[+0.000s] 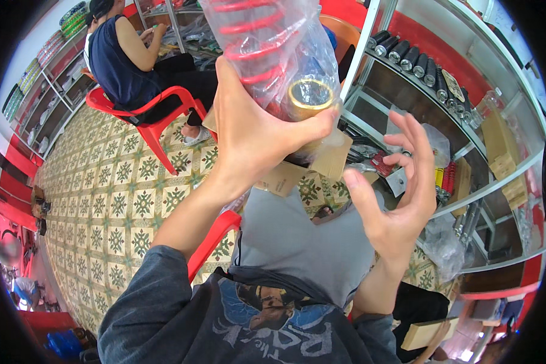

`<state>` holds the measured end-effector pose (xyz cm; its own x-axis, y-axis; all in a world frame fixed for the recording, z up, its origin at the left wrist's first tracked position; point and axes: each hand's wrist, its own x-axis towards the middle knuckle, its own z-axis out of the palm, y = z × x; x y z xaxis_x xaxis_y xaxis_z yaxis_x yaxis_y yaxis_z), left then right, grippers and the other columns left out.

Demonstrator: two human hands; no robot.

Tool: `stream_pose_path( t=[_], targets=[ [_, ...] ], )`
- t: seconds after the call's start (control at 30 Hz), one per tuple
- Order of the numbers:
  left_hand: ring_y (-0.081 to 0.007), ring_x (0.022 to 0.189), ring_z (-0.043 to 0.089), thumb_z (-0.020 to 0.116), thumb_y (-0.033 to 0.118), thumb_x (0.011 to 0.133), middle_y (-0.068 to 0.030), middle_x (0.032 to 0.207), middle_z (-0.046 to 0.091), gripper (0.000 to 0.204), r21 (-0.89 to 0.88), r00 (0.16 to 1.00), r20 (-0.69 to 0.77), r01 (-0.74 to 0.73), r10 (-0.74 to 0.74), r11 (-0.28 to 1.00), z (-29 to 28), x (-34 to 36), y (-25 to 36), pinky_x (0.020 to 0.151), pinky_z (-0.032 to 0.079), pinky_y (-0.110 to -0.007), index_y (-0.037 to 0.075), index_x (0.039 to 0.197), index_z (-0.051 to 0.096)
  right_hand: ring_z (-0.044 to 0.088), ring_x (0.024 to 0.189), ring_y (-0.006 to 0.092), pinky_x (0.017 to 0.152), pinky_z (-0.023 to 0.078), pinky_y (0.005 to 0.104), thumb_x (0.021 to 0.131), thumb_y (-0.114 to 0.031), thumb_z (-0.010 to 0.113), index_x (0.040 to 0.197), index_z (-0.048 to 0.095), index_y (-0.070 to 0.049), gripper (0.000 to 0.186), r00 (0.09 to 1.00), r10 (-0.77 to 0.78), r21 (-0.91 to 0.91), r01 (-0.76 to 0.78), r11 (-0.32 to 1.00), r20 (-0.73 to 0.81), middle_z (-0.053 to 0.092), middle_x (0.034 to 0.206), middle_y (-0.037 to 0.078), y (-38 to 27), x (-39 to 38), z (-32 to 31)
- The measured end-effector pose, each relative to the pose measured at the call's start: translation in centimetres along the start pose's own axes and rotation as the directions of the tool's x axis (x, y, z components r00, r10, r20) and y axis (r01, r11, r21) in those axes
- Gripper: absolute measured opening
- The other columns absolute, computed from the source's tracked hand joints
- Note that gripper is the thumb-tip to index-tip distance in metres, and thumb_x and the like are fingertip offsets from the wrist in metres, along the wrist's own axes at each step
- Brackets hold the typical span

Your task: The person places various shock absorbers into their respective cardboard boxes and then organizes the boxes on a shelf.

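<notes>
Red spring (249, 27), cut off above and veiled by a clear bag (303, 39), is gripped by the left hand (252, 130), its fingers mostly hidden; the right hand (400, 209) is spread loosely.

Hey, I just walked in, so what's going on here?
The wearer's left hand holds a plastic-wrapped shock absorber with a red coil spring, thumb by a gold-coloured ring. Their right hand is empty, fingers spread and curved. Cardboard flaps show just below the wrapped part. Ahead on the left, another person sits in a red chair.
</notes>
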<state>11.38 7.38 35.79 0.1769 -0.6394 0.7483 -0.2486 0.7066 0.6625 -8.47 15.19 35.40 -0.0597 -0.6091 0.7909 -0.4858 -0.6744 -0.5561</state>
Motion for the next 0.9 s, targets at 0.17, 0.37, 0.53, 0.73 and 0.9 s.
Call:
stream_pose_path(
  t=[0.17,0.37,0.53,0.73,0.9],
  targets=[
    [-0.0283,0.112,0.064,0.098,0.032,0.058,-0.0184,0.12,0.059,0.09,0.089,0.997,0.064,0.034,-0.04,0.995,0.0,-0.3,2.1,0.094,0.052,-0.041,-0.007,0.124,0.051,0.061,0.078,0.0169,0.068,0.048,0.0312,0.086,-0.017,0.081,0.134,0.059,0.001,0.056,0.951,0.054,0.212,-0.122,0.97,0.304,0.069,0.1,0.01,0.4,2.4,3.6],
    [-0.0305,0.116,0.066,0.099,0.032,0.06,-0.0184,0.12,0.066,0.091,0.316,0.954,0.292,-0.026,-0.071,0.948,-2.7,0.0,0.4,0.096,0.052,-0.043,-0.004,0.13,0.054,0.057,0.062,0.0137,0.059,0.046,0.0317,0.095,-0.012,0.071,0.113,0.068,0.004,0.024,0.884,0.179,0.139,-0.262,0.955,0.431,0.068,0.076,0.012,2.6,3.4,5.2],
    [-0.0346,0.103,0.064,0.094,0.04,0.064,-0.0116,0.096,0.074,0.056,0.464,0.844,0.47,-0.484,0.256,0.742,-4.1,0.7,0.3,0.092,0.05,-0.043,0.005,0.104,0.075,0.054,0.051,0.0187,0.054,0.044,0.0346,0.09,-0.001,0.063,0.089,0.069,0.005,0.008,0.928,0.129,0.09,-0.17,0.981,0.349,0.061,0.064,0.016,3.5,4.0,6.1],
    [-0.0371,0.096,0.064,0.093,0.032,0.057,-0.0144,0.091,0.074,0.049,0.385,0.828,0.555,-0.344,0.084,0.856,-4.6,0.5,-1.0,0.09,0.05,-0.044,0.003,0.093,0.075,0.065,0.069,0.0431,0.061,0.049,0.0492,0.078,0.0,0.061,0.076,0.067,0.002,0.006,0.94,-0.039,-0.084,0.071,0.994,0.34,0.066,0.072,0.021,4.2,3.0,6.6],
    [-0.0432,0.093,0.068,0.091,0.024,0.058,-0.0212,0.093,0.072,0.051,0.289,0.811,0.578,-0.1,-0.09,0.952,-5.2,1.0,-1.1,0.088,0.053,-0.047,-0.003,0.096,0.072,0.066,0.071,0.0431,0.065,0.052,0.0507,0.08,-0.008,0.065,0.074,0.069,0.001,0.011,0.899,0.027,-0.187,0.061,0.98,0.437,0.067,0.074,0.021,3.9,3.6,6.8]
  ],
)
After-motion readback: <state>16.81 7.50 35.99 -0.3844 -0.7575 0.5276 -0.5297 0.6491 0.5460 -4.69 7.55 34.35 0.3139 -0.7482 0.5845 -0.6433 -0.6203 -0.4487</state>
